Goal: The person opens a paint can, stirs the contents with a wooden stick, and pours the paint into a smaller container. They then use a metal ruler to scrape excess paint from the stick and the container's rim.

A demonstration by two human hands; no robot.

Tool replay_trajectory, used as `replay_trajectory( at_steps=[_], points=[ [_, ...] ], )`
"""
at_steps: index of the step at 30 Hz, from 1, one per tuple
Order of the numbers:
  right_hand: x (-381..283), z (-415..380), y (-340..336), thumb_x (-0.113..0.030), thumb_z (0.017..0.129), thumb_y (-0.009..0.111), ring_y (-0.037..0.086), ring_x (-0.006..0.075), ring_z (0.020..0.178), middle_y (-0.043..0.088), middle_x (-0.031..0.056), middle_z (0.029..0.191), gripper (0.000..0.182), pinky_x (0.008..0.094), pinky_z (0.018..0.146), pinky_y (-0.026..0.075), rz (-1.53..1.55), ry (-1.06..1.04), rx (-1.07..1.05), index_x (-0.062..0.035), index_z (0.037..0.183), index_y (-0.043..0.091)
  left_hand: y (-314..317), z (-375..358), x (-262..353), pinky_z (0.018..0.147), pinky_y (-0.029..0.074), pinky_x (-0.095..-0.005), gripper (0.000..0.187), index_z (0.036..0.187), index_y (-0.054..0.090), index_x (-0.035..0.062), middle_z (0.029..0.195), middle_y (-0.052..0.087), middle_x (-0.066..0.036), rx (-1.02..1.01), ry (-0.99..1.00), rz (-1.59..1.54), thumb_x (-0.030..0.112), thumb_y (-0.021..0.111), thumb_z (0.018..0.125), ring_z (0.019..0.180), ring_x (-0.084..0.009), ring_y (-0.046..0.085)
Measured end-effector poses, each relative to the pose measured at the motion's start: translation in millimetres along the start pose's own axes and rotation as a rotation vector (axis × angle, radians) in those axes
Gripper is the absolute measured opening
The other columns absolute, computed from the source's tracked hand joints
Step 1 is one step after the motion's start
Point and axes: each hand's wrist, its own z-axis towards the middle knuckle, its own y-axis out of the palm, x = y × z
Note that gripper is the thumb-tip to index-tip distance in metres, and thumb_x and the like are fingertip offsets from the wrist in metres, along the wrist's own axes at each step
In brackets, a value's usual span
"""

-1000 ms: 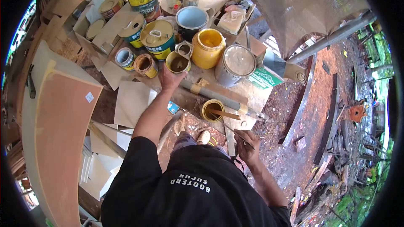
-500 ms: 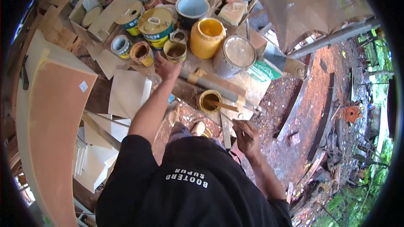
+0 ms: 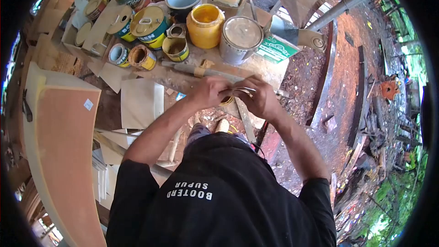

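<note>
We see our two hands brought together above the near edge of the cluttered wooden bench (image 3: 201, 59). Our left hand (image 3: 208, 92) is curled, its fingers pinched on one end of a thin, pale metal-looking strip (image 3: 241, 90), and our right hand (image 3: 261, 99) closes on the same strip from the right, so both grips are nearly shut around it; what exactly the strip is we cannot tell, since the fingers hide most of it. The two hands touch each other, held over a small round tin with a yellow rim (image 3: 227, 102), which peeks out just beneath them. Just beyond the hands lies a long grey rod wrapped with tan tape (image 3: 201, 70), set across the bench. Farther off stand an open yellow plastic jar (image 3: 205, 25), a grey metal can with a pale lid (image 3: 239, 39) to its right, a small open tin with brownish contents (image 3: 175, 48) to its left, and a green and yellow paint can with a handled lid (image 3: 149, 26). A pale square sheet (image 3: 141, 103) lies to the left of our left forearm, and a large orange-faced board (image 3: 64, 155) leans at the far left.
</note>
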Motion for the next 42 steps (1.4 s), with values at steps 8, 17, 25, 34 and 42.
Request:
replay_trajectory(
  at_steps=[8, 17, 25, 34, 42],
  points=[
    [45, -77, 3, 0.001, 0.081, 0.069, 0.072, 0.0285, 0.112, 0.069, 0.0181, 0.134, 0.083, 0.0408, 0.098, 0.060, 0.311, 0.732, -0.016, -0.0036, 0.160, 0.044, -4, -23, -3, 0.078, 0.060, -0.0383, 0.019, 0.105, 0.082, 0.0030, 0.099, 0.080, -0.016, 0.356, -0.255, -0.151, 0.019, 0.078, 0.097, 0.090, -0.0308, 0.079],
    [69, -65, 90, -0.022, 0.098, 0.079, 0.076, 0.0209, 0.092, 0.080, 0.0126, 0.103, 0.037, 0.0361, 0.084, 0.060, 0.366, 0.509, -0.021, -0.0053, 0.131, 0.071, 4, -25, 2, 0.080, 0.060, -0.0354, 0.020, 0.115, 0.082, 0.0045, 0.106, 0.082, -0.014, 0.407, -0.292, -0.086, 0.014, 0.078, 0.097, 0.093, -0.0245, 0.079],
    [21, -37, 56, -0.018, 0.096, 0.081, 0.077, 0.0267, 0.074, 0.079, 0.0157, 0.092, 0.020, 0.0369, 0.068, 0.060, 0.135, 0.348, 0.087, -0.0043, 0.109, 0.075, 12, -25, 0, 0.073, 0.061, -0.0387, 0.018, 0.113, 0.081, 0.0062, 0.105, 0.079, -0.014, 0.470, -0.224, -0.047, 0.013, 0.077, 0.097, 0.088, -0.0296, 0.078],
    [-9, -36, 26, -0.019, 0.095, 0.084, 0.076, 0.0232, 0.069, 0.079, 0.0128, 0.085, 0.020, 0.0352, 0.064, 0.059, 0.163, 0.333, 0.186, -0.0053, 0.108, 0.076, 18, -28, -8, 0.084, 0.061, -0.0393, 0.021, 0.116, 0.081, 0.0066, 0.111, 0.081, -0.014, 0.433, -0.229, -0.038, 0.013, 0.078, 0.096, 0.099, -0.0306, 0.079],
    [7, -47, 47, -0.016, 0.095, 0.083, 0.078, 0.0302, 0.070, 0.080, 0.0160, 0.091, 0.022, 0.0389, 0.061, 0.063, 0.097, 0.271, 0.166, -0.0043, 0.111, 0.073, 14, -24, -1, 0.082, 0.061, -0.0379, 0.020, 0.115, 0.081, 0.0057, 0.106, 0.081, -0.016, 0.462, -0.319, -0.132, 0.015, 0.077, 0.098, 0.096, -0.0283, 0.079]
  ],
)
